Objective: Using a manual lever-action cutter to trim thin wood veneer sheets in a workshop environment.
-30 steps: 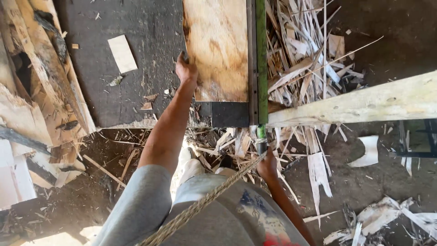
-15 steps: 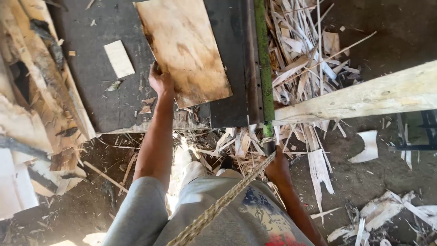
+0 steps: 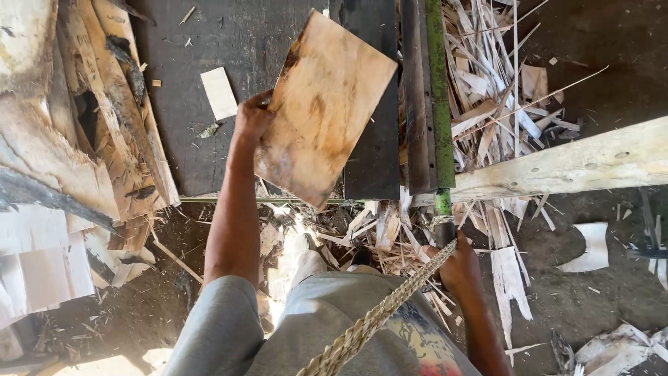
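Plywood sheet [image 3: 323, 108], tan and stained, is held tilted above a dark metal table [image 3: 209, 104], gripped at its left edge by the left hand [image 3: 252, 118]. Green lever [image 3: 438, 97] is seen running along the table's right side, its lower handle clenched by the right hand [image 3: 456, 264]. Wood splinters [image 3: 487, 83] are heaped beyond it. Braided rope [image 3: 376, 317] is stretched toward the right hand.

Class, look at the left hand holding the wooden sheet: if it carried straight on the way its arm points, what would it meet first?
Probably the small pale offcut on the dark table, just beyond the left hand gripping the wooden sheet; depth is unclear.
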